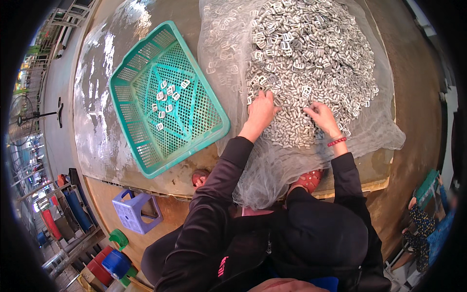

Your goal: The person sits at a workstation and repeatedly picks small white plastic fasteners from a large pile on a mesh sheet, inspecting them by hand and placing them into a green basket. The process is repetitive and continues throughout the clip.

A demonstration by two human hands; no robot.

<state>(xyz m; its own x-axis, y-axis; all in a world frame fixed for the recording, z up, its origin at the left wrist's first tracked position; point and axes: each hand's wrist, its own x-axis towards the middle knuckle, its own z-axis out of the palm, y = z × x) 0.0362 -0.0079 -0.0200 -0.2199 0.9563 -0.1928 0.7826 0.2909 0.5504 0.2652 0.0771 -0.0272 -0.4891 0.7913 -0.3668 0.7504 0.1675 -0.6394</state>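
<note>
A broad heap of small silver-grey pellets [292, 129] mixed with slotted metal buckles [286, 45] lies in front of me on sheer white netting [265, 170]. At the heap's near left edge, my left hand [262, 111] reaches in with bent fingers, thumb apart from them, fingertips against some buckles. To its right my right hand [323, 117], with a red bead bracelet at the wrist, rests at the pellets, its thumb and fingers apart. Left of the heap, a green plastic basket [218, 127] holds several loose buckles [169, 90].
The basket and netting lie on a wet, shiny low platform [95, 131]. More buckles [224, 41] lie scattered at the netting's left side. A purple plastic stool [134, 214] stands on the floor at left. Another person [433, 228] is at the far right beside a green basket.
</note>
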